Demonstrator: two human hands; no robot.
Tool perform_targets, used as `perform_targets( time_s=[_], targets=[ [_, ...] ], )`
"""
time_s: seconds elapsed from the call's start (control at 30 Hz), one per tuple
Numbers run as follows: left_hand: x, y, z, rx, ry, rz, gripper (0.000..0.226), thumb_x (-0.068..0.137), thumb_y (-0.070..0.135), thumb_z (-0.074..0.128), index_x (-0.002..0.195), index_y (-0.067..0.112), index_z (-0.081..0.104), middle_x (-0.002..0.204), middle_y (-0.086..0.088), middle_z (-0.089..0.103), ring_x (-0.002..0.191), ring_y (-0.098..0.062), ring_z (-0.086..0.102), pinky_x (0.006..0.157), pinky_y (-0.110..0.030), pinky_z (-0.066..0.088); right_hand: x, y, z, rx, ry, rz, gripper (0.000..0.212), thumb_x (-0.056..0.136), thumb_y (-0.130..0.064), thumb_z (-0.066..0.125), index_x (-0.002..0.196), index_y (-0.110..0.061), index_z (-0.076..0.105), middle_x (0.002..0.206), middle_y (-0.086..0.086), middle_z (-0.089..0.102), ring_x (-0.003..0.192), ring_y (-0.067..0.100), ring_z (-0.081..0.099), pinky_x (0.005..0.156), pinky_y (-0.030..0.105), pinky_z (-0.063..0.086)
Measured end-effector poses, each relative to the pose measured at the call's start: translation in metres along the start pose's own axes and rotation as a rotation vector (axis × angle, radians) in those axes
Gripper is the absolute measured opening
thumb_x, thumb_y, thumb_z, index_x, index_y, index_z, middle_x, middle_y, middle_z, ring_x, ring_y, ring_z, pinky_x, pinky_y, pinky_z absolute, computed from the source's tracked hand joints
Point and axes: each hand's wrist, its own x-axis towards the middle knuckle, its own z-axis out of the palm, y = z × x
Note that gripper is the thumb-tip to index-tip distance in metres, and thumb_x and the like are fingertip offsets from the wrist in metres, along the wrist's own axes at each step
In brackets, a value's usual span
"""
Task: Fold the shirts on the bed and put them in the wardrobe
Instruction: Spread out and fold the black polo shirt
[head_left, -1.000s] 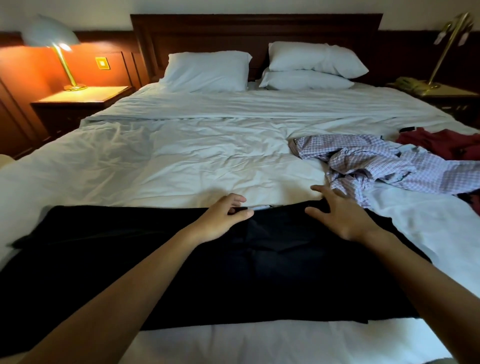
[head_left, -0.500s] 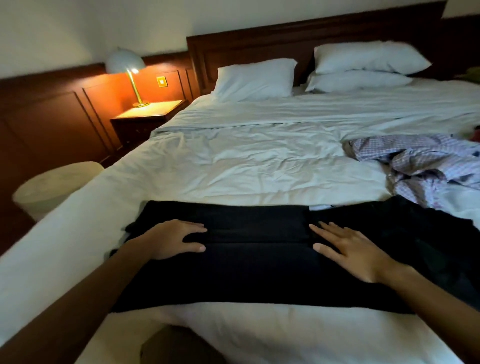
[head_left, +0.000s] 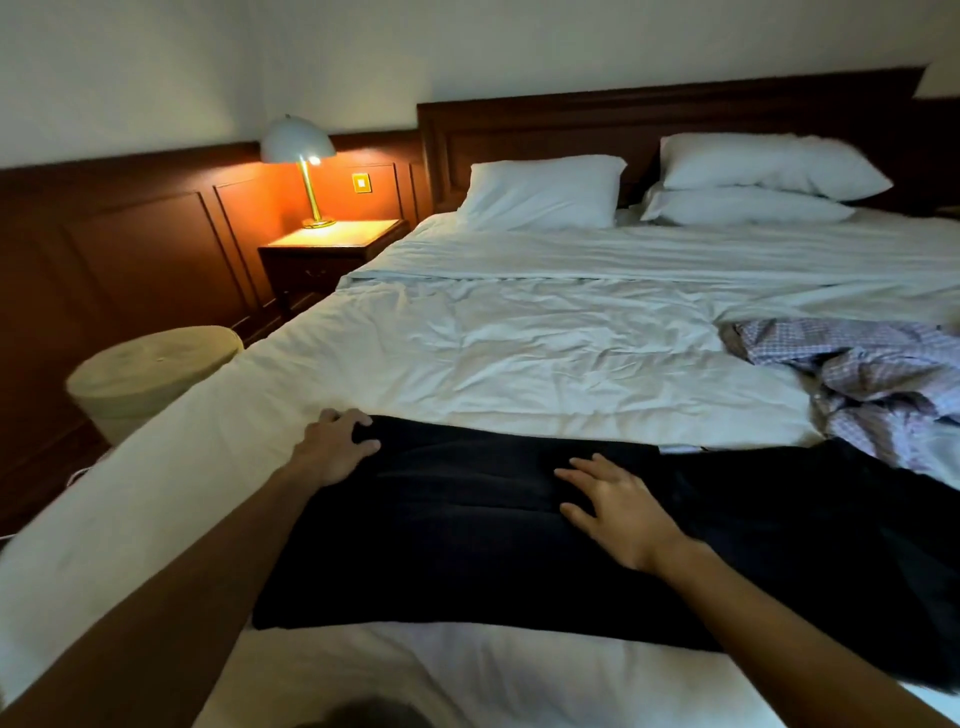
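Observation:
A black shirt (head_left: 467, 545) lies spread flat across the near part of the white bed (head_left: 519, 353). My left hand (head_left: 335, 444) is at the shirt's far left corner, fingers curled around the edge of the cloth. My right hand (head_left: 618, 512) lies flat on the middle of the black shirt, fingers spread and straight. A crumpled purple checked shirt (head_left: 872, 374) lies on the bed at the right, just beyond the black one.
Three white pillows (head_left: 545, 192) lean on the dark wooden headboard. A lit lamp (head_left: 301, 156) stands on a nightstand (head_left: 332, 244) left of the bed. A round pale basket (head_left: 150, 374) stands on the floor by the bed's left side.
The left hand slid out to the shirt's far left corner and curled on its edge. The right hand stayed flat on the shirt. The view turned left.

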Motion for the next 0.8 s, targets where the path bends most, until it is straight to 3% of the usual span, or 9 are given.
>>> perform_targets(
  time_s=[0.07, 0.13, 0.23, 0.33, 0.47, 0.53, 0.63, 0.73, 0.8],
  targets=[
    [0.01, -0.007, 0.003, -0.238, 0.082, -0.123, 0.057, 0.094, 0.052, 0.061, 0.139, 0.02, 0.047, 0.142, -0.016, 0.036, 0.129, -0.041, 0.044, 0.108, -0.049, 0.04, 0.005, -0.007, 0.016, 0.08, 0.054, 0.007, 0.033, 0.098, -0.035, 0.055, 0.131, -0.029, 0.058, 0.139, -0.006, 0.052, 0.133, 0.018, 0.045, 0.11, 0.035, 0.036],
    [0.025, -0.017, 0.006, -0.295, 0.143, -0.159, 0.071, 0.09, 0.061, 0.061, 0.143, 0.018, 0.045, 0.142, -0.015, 0.041, 0.127, -0.04, 0.048, 0.106, -0.05, 0.042, 0.006, -0.008, 0.027, 0.141, 0.157, 0.021, 0.013, 0.095, -0.028, 0.06, 0.108, -0.029, 0.062, 0.118, -0.01, 0.059, 0.114, 0.018, 0.055, 0.096, 0.036, 0.044],
    [0.047, -0.03, 0.016, -0.166, 0.165, -0.159, 0.059, 0.085, 0.071, 0.057, 0.121, 0.024, 0.059, 0.124, -0.01, 0.058, 0.109, -0.036, 0.058, 0.096, -0.052, 0.049, 0.003, -0.004, 0.034, 0.199, 0.263, -0.02, 0.013, 0.093, -0.02, 0.063, 0.093, -0.03, 0.055, 0.102, -0.013, 0.058, 0.1, 0.015, 0.059, 0.086, 0.039, 0.048],
    [0.054, -0.029, 0.024, -0.046, 0.167, -0.156, 0.031, 0.097, 0.049, 0.056, 0.103, 0.019, 0.057, 0.109, -0.011, 0.061, 0.099, -0.036, 0.058, 0.091, -0.049, 0.049, -0.001, 0.001, 0.035, 0.288, 0.262, -0.018, 0.015, 0.097, -0.023, 0.058, 0.095, -0.035, 0.049, 0.109, -0.016, 0.059, 0.11, 0.008, 0.058, 0.094, 0.039, 0.047],
    [0.065, -0.038, 0.031, -0.026, 0.209, -0.213, 0.029, 0.101, 0.045, 0.05, 0.103, 0.017, 0.055, 0.109, -0.014, 0.062, 0.101, -0.037, 0.058, 0.092, -0.05, 0.046, -0.002, 0.0, 0.04, 0.193, 0.189, 0.019, 0.007, 0.101, -0.04, 0.046, 0.108, -0.042, 0.046, 0.14, -0.016, 0.051, 0.143, 0.011, 0.034, 0.113, 0.031, 0.029],
    [0.068, -0.044, 0.037, -0.01, 0.214, -0.206, 0.031, 0.101, 0.048, 0.05, 0.104, 0.017, 0.053, 0.112, -0.015, 0.061, 0.102, -0.037, 0.057, 0.091, -0.049, 0.046, -0.003, -0.002, 0.038, 0.147, 0.116, 0.048, 0.024, 0.101, -0.051, 0.035, 0.12, -0.042, 0.046, 0.151, -0.017, 0.04, 0.148, 0.008, 0.021, 0.116, 0.026, 0.017],
    [0.06, -0.048, 0.036, -0.111, 0.176, -0.165, 0.045, 0.1, 0.052, 0.05, 0.125, 0.015, 0.047, 0.13, -0.018, 0.049, 0.113, -0.041, 0.054, 0.095, -0.048, 0.044, -0.004, -0.007, 0.033, 0.085, 0.029, 0.061, 0.052, 0.098, -0.064, 0.022, 0.147, -0.046, 0.03, 0.159, -0.02, 0.023, 0.151, 0.005, 0.007, 0.12, 0.025, 0.005],
    [0.039, -0.052, 0.014, -0.259, 0.068, -0.089, 0.064, 0.093, 0.058, 0.058, 0.142, 0.022, 0.037, 0.141, -0.017, 0.046, 0.124, -0.039, 0.051, 0.099, -0.045, 0.042, -0.002, -0.01, 0.032, 0.025, -0.02, 0.091, 0.069, 0.091, -0.076, 0.005, 0.152, -0.048, 0.02, 0.162, -0.019, 0.014, 0.151, 0.005, 0.0, 0.121, 0.026, 0.001],
    [0.018, -0.048, -0.008, -0.363, -0.099, -0.044, 0.073, 0.084, 0.062, 0.065, 0.145, 0.031, 0.036, 0.148, -0.014, 0.044, 0.129, -0.033, 0.047, 0.101, -0.04, 0.041, -0.001, -0.012, 0.031, -0.011, -0.023, 0.105, 0.079, 0.084, -0.08, -0.001, 0.152, -0.047, 0.021, 0.162, -0.017, 0.016, 0.151, 0.008, 0.003, 0.122, 0.03, 0.004]
  ],
)
